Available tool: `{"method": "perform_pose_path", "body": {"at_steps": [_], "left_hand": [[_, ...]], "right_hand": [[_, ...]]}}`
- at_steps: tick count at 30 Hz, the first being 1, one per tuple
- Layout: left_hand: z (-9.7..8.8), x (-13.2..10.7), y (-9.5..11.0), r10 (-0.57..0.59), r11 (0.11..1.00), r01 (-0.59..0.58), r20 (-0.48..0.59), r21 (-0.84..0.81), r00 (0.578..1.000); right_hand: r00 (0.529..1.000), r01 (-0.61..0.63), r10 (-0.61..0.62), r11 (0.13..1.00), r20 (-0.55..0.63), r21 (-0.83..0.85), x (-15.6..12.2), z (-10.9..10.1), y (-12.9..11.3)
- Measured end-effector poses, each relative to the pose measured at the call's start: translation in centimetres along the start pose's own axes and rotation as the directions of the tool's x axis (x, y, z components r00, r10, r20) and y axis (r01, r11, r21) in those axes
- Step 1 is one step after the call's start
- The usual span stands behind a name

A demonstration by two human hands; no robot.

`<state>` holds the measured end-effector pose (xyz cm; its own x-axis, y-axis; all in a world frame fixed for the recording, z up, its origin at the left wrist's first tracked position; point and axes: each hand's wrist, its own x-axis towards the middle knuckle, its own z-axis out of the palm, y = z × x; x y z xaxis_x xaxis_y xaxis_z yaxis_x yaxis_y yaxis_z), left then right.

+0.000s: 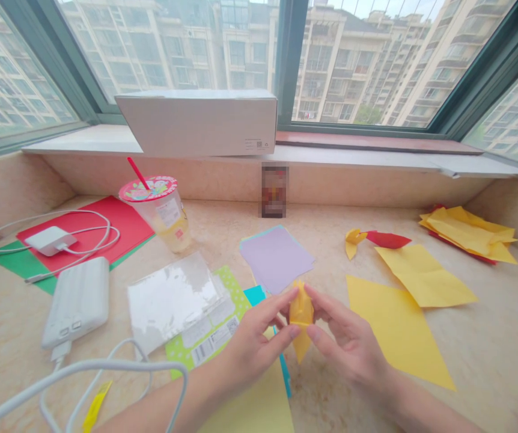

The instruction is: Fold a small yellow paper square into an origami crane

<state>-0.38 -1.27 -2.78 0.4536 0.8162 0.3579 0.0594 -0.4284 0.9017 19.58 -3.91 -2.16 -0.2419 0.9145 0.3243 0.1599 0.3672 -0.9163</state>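
Head view: left hand and right hand nearly closed, fingertips pinching folded yellow paper between them. Probably mid-fold; next move likely calls for even thumb pressure. Large yellow sheet right of hands, purple sheet beyond.

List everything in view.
Folded paper: 1, yellow, held, centre
Loose sheets: 2, yellow, right
Paper pile: 1, yellow, red, right
Folded pieces: perhaps 2, yellow, red, right
Square sheet: 1, purple, centre
Cyan paper: unclear count, centre
Pale sheet: 1, yellow, front
Packaging: 1, green, left
Sleeve: 1, clear, on packaging
Stack: 1, red, green, left
Power bank, adapter: 1 each, white, left
Cables: unclear count, white, left
Strip: 1, yellow, front
Cup, straw: 1 each, clear, red, left
Blurred item: 1, dark, back
Carton: 1, white, back
Windows: several, clear, back
Left hand, right hand: 1 each, centre
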Motion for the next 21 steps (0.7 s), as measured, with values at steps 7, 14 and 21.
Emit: {"method": "perform_pose_path", "body": {"at_steps": [7, 14, 21], "left_hand": [[-0.04, 0.29, 0.25, 0.116, 0.988, -0.114, -0.016, 0.1, 0.993], [0.03, 0.21, 0.12, 0.241, 0.955, -0.228, -0.052, 0.187, 0.969], [-0.04, 0.05, -0.16, 0.256, 0.947, -0.24, -0.052, 0.212, 0.965]], "right_hand": [[0.996, 0.08, -0.082, 0.995, -0.026, -0.064, 0.07, 0.22, 0.36], [0.992, 0.046, -0.05, 0.998, -0.118, -0.034, -0.24, 0.62, 0.38], [0.964, 0.234, -0.252, 0.955, -0.085, -0.179, 0.15, 0.24, -0.42]]}}
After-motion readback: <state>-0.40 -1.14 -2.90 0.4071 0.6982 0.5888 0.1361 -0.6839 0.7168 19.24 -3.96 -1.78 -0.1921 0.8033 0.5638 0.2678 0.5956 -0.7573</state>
